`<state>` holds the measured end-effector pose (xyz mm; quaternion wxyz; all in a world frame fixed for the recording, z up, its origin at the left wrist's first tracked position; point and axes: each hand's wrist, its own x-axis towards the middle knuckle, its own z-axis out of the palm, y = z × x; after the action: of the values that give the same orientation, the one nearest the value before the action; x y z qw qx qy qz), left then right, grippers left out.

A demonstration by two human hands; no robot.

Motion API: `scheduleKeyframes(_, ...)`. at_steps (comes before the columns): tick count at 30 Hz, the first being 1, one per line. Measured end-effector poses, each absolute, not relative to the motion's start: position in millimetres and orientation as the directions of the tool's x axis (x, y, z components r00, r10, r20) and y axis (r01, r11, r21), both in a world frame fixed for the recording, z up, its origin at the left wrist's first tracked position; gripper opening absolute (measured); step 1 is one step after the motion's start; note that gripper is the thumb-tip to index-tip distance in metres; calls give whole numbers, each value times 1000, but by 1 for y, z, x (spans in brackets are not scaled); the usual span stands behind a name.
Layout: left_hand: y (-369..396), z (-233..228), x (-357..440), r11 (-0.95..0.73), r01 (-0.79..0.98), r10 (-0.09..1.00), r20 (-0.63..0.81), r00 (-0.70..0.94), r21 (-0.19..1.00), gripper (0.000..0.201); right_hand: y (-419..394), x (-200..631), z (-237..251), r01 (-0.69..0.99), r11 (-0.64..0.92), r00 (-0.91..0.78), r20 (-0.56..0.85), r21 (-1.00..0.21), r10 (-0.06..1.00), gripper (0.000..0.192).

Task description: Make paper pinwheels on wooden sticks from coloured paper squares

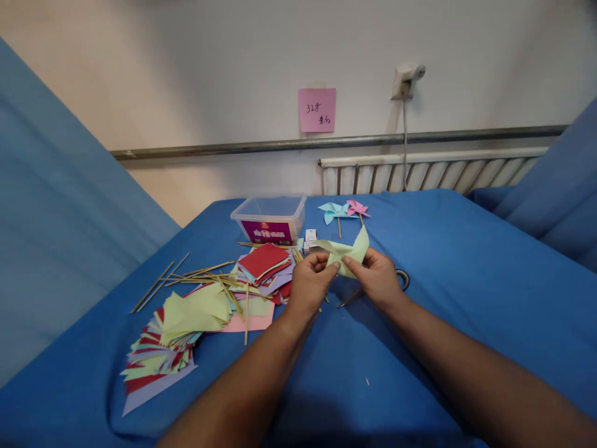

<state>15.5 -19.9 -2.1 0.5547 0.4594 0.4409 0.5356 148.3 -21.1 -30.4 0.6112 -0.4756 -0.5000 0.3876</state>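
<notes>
Between my two hands is a pale yellow-green paper pinwheel (pixel 353 252), its blades curled up and folded toward the centre. My left hand (pixel 308 280) pinches its left side, thumb near the middle. On the other side, my right hand (pixel 377 279) grips it with the thumb pressed close to the centre. The fingers behind the paper are partly hidden. Below and behind my right hand lies a pair of scissors (pixel 403 279), its handle showing on the right and a blade on the left.
A blue pinwheel (pixel 334 211) and a pink pinwheel (pixel 357 208) lie at the back, beside a clear plastic box (pixel 268 218). Coloured paper sheets (pixel 198 311), a red stack (pixel 263 260) and several thin sticks (pixel 205 274) cover the left of the blue cloth (pixel 466 298).
</notes>
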Motion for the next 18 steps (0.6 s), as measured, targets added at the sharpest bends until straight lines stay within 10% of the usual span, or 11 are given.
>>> scheduleKeyframes(7,-31,2,20,-181,-31,983,180,-47,983,17,-21,163,-24,729,418,189,747,-541,637,15)
scheduleKeyframes(18,-36,0,23,-217,-143,970,229,74,966,30,-33,155,-13,811,537,-147,806,-234,573,21)
